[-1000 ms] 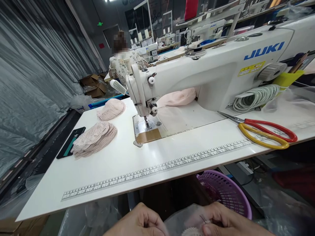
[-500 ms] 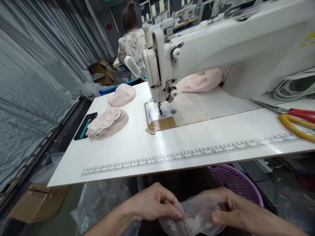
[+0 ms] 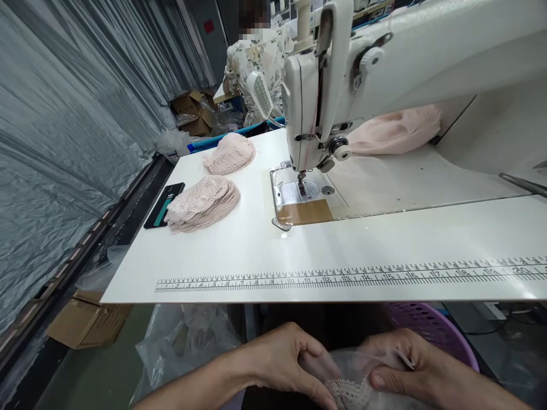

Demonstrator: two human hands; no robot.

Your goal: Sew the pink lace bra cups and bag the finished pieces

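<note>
Below the table's front edge, my left hand [image 3: 284, 364] and my right hand [image 3: 405, 370] both pinch a clear plastic bag [image 3: 363, 361] with a pale lace piece [image 3: 352, 390] showing at its mouth. On the white table [image 3: 239, 256] lie two stacks of pink lace pieces, one near [image 3: 203, 202] and one farther back [image 3: 231, 154]. The white sewing machine [image 3: 325, 74] stands behind, its needle over the metal plate [image 3: 299, 196].
A black phone [image 3: 163, 205] lies at the table's left edge. Pink fabric [image 3: 393, 131] sits under the machine arm. A purple basket [image 3: 436, 330] is below the table at right, plastic bags [image 3: 188, 341] and a cardboard box [image 3: 85, 322] at left. A person [image 3: 256, 51] sits beyond.
The view has moved closer and lower toward the machine. My hands have gathered the bag's mouth tighter, and the lace piece now shows between my fingers.
</note>
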